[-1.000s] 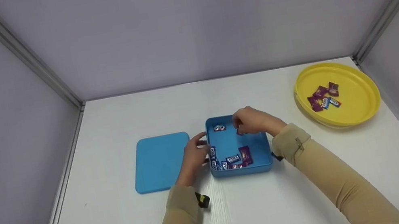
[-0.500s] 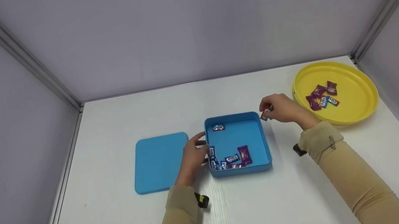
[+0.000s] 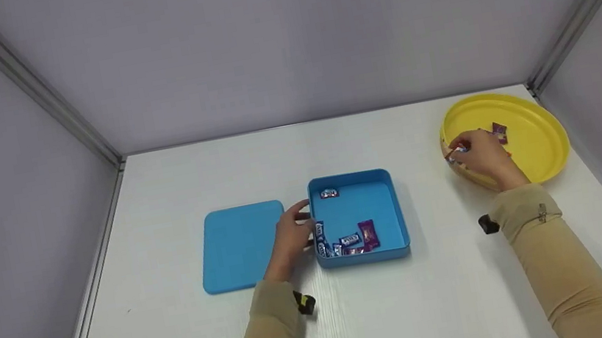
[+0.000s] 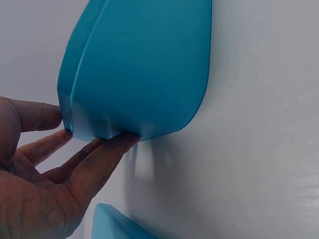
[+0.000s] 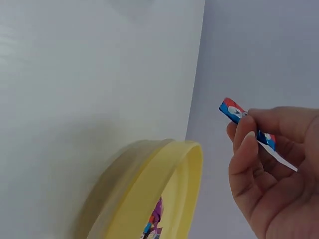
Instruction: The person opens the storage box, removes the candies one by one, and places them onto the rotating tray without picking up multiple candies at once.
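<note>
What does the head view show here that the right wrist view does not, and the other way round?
Only the head view shows the left hand touching the side of the open blue box, the wrapped sweets inside it, and the blue lid lying flat on the white table to the box's left. Only the right wrist view shows clearly how the right hand pinches a blue, red and white wrapped sweet between thumb and fingers. Both show the yellow plate with sweets lying in it and the right hand at its rim.
</note>
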